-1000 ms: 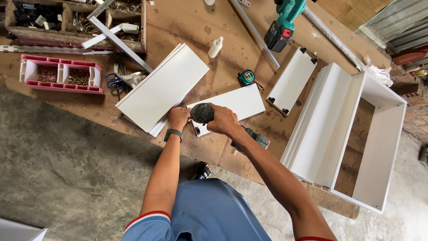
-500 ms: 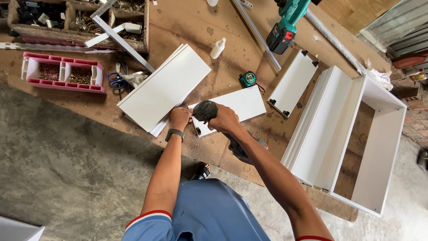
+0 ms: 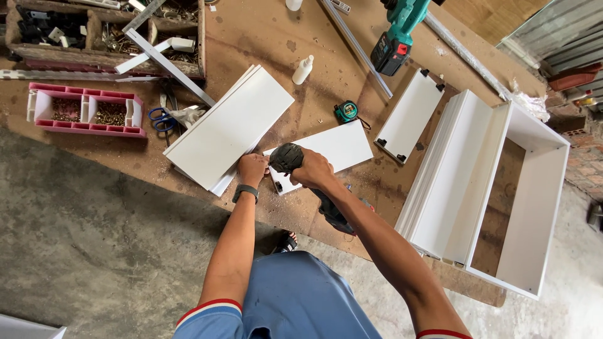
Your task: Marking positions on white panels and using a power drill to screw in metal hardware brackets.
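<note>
While your right hand [image 3: 312, 171] wraps its fingers closed around the dark power drill [image 3: 290, 158], the tool points down onto the near corner of a small white panel [image 3: 326, 150] lying flat on the worktop [image 3: 301, 94]. Your left hand [image 3: 252, 168] sits just beside the drill head, fingers curled and pinched at the panel's corner edge; whether they hold anything small there, you cannot tell. A dark watch band circles that wrist.

Just left of your left hand lies a stack of larger white boards [image 3: 229, 130], tilted across the worktop, its lower edge almost touching your knuckles. Beyond your right hand, past the far edge of the small panel, rests a green tape measure [image 3: 346, 112], and further on a white squeeze bottle [image 3: 303, 69]. To the right of that lies a narrow white panel with black fittings [image 3: 410, 115], and beyond it a teal cordless tool [image 3: 397, 39].

Well to the right of both hands stands an open white cabinet carcass [image 3: 502, 188]. Far off to the left, a pink compartment tray [image 3: 85, 112] holds screws, with blue-handled scissors [image 3: 162, 119] between it and the boards. Sawdust is scattered on the worktop around your fingers.
</note>
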